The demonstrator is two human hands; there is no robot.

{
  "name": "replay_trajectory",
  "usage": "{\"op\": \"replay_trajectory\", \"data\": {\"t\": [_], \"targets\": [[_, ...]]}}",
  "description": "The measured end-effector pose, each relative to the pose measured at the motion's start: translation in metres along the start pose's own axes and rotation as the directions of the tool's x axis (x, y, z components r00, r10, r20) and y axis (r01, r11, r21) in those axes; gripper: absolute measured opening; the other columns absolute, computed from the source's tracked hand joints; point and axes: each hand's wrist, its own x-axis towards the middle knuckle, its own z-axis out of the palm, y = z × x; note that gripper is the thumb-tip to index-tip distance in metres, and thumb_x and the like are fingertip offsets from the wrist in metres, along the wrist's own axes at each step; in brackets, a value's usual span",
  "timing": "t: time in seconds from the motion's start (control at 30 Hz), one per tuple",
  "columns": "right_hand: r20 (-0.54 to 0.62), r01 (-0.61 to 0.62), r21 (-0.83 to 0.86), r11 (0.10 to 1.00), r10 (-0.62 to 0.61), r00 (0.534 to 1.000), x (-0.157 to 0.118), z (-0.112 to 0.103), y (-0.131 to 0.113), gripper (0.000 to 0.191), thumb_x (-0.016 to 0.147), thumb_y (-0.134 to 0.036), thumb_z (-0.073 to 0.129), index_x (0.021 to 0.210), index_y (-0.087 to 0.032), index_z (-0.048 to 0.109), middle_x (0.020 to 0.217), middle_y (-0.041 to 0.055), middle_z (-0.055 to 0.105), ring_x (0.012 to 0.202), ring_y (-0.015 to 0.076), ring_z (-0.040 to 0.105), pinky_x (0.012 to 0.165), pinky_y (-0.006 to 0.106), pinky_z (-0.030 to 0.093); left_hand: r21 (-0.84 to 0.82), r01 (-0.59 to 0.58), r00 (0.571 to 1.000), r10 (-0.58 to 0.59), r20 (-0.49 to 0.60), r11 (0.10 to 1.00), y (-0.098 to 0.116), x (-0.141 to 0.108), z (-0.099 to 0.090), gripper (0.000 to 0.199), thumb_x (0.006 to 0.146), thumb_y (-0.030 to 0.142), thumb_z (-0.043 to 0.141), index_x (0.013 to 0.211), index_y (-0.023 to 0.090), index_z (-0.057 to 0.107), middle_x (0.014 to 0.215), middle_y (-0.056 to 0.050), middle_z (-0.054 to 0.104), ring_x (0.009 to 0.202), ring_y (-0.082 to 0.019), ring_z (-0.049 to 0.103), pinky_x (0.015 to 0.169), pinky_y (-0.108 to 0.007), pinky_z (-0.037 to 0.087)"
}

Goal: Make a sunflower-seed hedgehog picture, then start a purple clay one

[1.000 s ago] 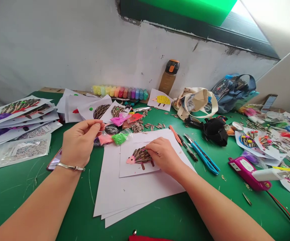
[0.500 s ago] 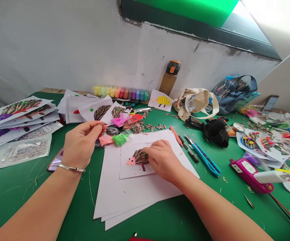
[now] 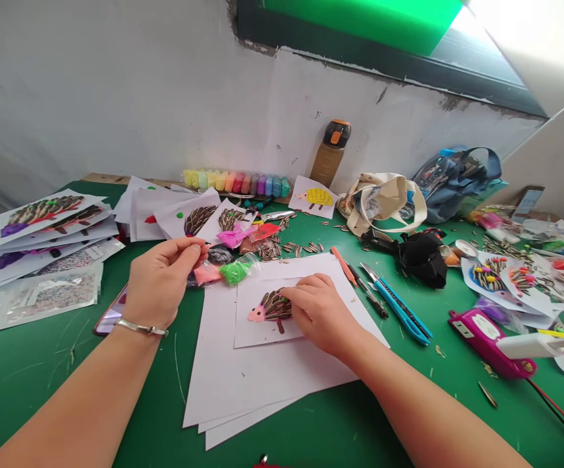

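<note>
A hedgehog picture (image 3: 256, 314) lies on a small white card (image 3: 250, 338), with a pink clay face and a back of striped sunflower seeds. My right hand (image 3: 323, 315) rests over its right part, fingers curled, the index fingertip touching the seeds beside a small green bit. Anything under those fingers is hidden. To the left, my left hand (image 3: 162, 279) is raised above the table, thumb and forefinger pinched together. What the pinch holds is too small to name. Beneath the card lie several larger white sheets (image 3: 228, 390).
Beyond the sheets are bags of coloured clay (image 3: 238, 270) and loose sunflower seeds (image 3: 306, 248). Right of them lie a blue craft knife (image 3: 401, 302) and a magenta glue-gun-like device (image 3: 489, 338). Finished pictures (image 3: 43, 218) are stacked at left. A bottle (image 3: 331, 153) stands by the wall.
The whole view has shifted very slightly. Both hands keep the same poses, the right on the hedgehog picture and the left pinched in the air.
</note>
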Motion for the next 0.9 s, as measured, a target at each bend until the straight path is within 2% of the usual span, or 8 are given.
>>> {"op": "replay_trajectory", "data": {"t": [0.17,0.37,0.47,0.53,0.63,0.7,0.8,0.9], "targets": [[-0.009,-0.030,0.000,1.000,0.030,1.000,0.000,-0.002,0.003,0.031,0.087,-0.005,0.044,0.100,-0.019,0.068,0.077,0.0045,0.070,0.080,0.0195,0.055,0.084,0.036,0.034,0.069,-0.031,0.999,0.030,0.011,0.997,-0.001,0.000,-0.001,0.026,0.076,0.036,0.068,0.093,0.018,0.075,0.089,-0.005,0.076,0.086,-0.022,0.072,0.081,-0.035,0.057],[0.028,-0.148,0.000,0.989,0.148,0.989,0.011,-0.011,0.008,0.032,0.086,-0.007,0.045,0.100,-0.020,0.071,0.080,0.0052,0.072,0.082,0.0203,0.061,0.083,0.035,0.040,0.287,-0.120,0.993,0.114,0.035,0.950,0.007,-0.004,-0.003,0.020,0.079,0.034,0.064,0.090,0.023,0.077,0.086,-0.001,0.076,0.085,-0.021,0.069,0.080,-0.031,0.052],[0.061,-0.221,-0.031,0.975,0.223,0.973,0.040,-0.019,0.013,0.037,0.084,-0.009,0.045,0.102,-0.023,0.073,0.095,0.0057,0.075,0.090,0.0223,0.064,0.078,0.033,0.045,0.406,-0.177,0.984,0.167,0.060,0.896,0.008,-0.005,-0.004,0.023,0.081,0.037,0.060,0.090,0.025,0.077,0.085,0.000,0.076,0.080,-0.021,0.068,0.072,-0.029,0.051],[0.076,-0.282,-0.045,0.958,0.284,0.956,0.067,-0.022,0.019,0.046,0.082,-0.008,0.043,0.113,-0.028,0.071,0.107,0.0031,0.074,0.094,0.0228,0.065,0.075,0.031,0.046,0.465,-0.217,0.976,0.204,0.078,0.858,0.007,-0.004,-0.005,0.025,0.082,0.038,0.058,0.093,0.026,0.077,0.085,0.000,0.076,0.076,-0.020,0.067,0.071,-0.029,0.051],[0.191,-0.423,-0.037,0.905,0.422,0.886,0.106,-0.018,0.028,0.064,0.077,-0.007,0.047,0.133,-0.034,0.059,0.113,0.0024,0.072,0.083,0.0216,0.066,0.065,0.029,0.046,0.497,-0.255,0.966,0.240,0.096,0.829,0.004,-0.004,-0.007,0.027,0.083,0.037,0.056,0.095,0.025,0.077,0.090,-0.001,0.076,0.077,-0.020,0.067,0.076,-0.030,0.052],[0.207,-0.447,-0.044,0.894,0.446,0.871,0.126,-0.010,0.033,0.069,0.074,-0.006,0.051,0.138,-0.031,0.056,0.113,0.0055,0.072,0.079,0.0214,0.066,0.063,0.028,0.046,0.516,-0.282,0.958,0.262,0.113,0.809,0.002,-0.003,-0.007,0.029,0.084,0.037,0.053,0.097,0.024,0.076,0.096,-0.002,0.076,0.084,-0.021,0.068,0.081,-0.030,0.052],[0.214,-0.455,-0.044,0.889,0.453,0.865,0.138,0.000,0.036,0.057,0.072,-0.006,0.052,0.123,-0.027,0.069,0.106,0.0064,0.074,0.082,0.0234,0.066,0.064,0.029,0.046,0.555,-0.335,0.941,0.296,0.163,0.761,-0.002,-0.001,-0.007,0.034,0.086,0.036,0.049,0.102,0.021,0.075,0.102,-0.004,0.076,0.093,-0.023,0.069,0.088,-0.030,0.051],[0.197,-0.451,-0.029,0.892,0.447,0.872,0.131,0.002,0.035,0.045,0.075,-0.007,0.049,0.105,-0.026,0.077,0.102,0.0048,0.075,0.088,0.0239,0.066,0.066,0.028,0.046,0.565,-0.362,0.932,0.307,0.195,0.742,-0.007,0.001,-0.006,0.036,0.087,0.036,0.047,0.103,0.019,0.075,0.102,-0.005,0.077,0.093,-0.023,0.069,0.092,-0.030,0.050]]}}
